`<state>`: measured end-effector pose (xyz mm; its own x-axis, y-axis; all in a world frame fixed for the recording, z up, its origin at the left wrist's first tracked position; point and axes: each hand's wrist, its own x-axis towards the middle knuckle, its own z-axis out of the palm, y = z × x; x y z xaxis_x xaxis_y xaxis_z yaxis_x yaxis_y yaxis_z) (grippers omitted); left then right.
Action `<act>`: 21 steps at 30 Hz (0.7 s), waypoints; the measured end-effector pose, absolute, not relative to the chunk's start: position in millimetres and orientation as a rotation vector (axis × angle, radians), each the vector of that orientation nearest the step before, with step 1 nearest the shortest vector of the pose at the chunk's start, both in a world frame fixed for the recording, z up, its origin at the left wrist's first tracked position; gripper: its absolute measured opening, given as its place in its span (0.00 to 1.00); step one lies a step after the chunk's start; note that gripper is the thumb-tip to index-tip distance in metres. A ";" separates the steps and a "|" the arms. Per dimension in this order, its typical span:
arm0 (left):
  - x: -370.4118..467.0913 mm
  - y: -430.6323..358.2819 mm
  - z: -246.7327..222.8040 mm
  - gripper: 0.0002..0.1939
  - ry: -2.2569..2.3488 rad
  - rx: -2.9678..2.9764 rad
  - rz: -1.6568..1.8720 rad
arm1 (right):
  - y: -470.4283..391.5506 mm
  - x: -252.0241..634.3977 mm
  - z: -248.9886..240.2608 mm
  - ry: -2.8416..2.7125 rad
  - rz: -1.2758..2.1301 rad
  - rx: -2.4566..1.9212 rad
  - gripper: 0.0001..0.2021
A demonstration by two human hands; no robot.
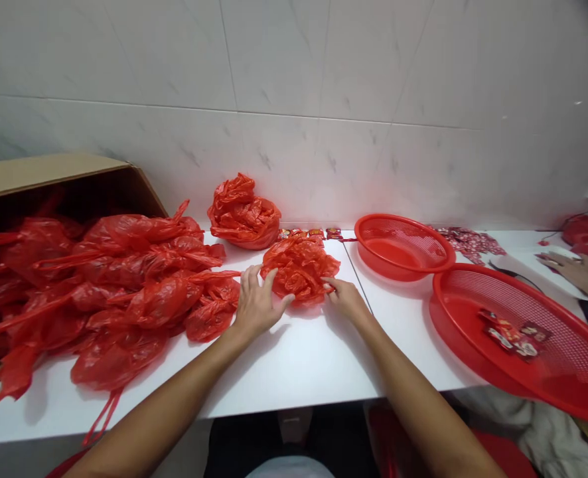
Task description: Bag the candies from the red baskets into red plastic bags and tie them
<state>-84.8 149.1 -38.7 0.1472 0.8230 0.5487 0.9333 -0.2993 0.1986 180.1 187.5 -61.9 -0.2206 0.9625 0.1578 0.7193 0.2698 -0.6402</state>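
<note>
the red plastic bag [298,269] sits crumpled on the white table [294,372], just ahead of you and a little right of centre, between your two hands. your left hand [257,305] lies flat with fingers spread, touching the bag's near-left edge; its grip is wide and holds nothing. your right hand [344,299] touches the bag's near-right edge, fingers pinched narrow on a fold of the plastic. the bag spreads slightly wider left to right than front to back, so both hands flank it about equally near. to the left lies a heap of filled red bags [115,292] spilling from a cardboard box [50,174]; another bunched bag [243,212] sits behind. to the right stand two red baskets [403,245], and another person's hand [575,269] rests farther off.
</note>
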 end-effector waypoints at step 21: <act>-30.8 244.9 2.2 0.14 -1.758 -2.418 -1.202 | 212.3 148.0 -78.4 -1.688 0.471 -1.443 0.26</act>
<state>-30.8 244.9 2.2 0.1277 0.8476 0.5150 0.7874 -0.4024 0.4671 148.0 212.3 -78.4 0.0201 0.9356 0.3524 0.6180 0.2654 -0.7400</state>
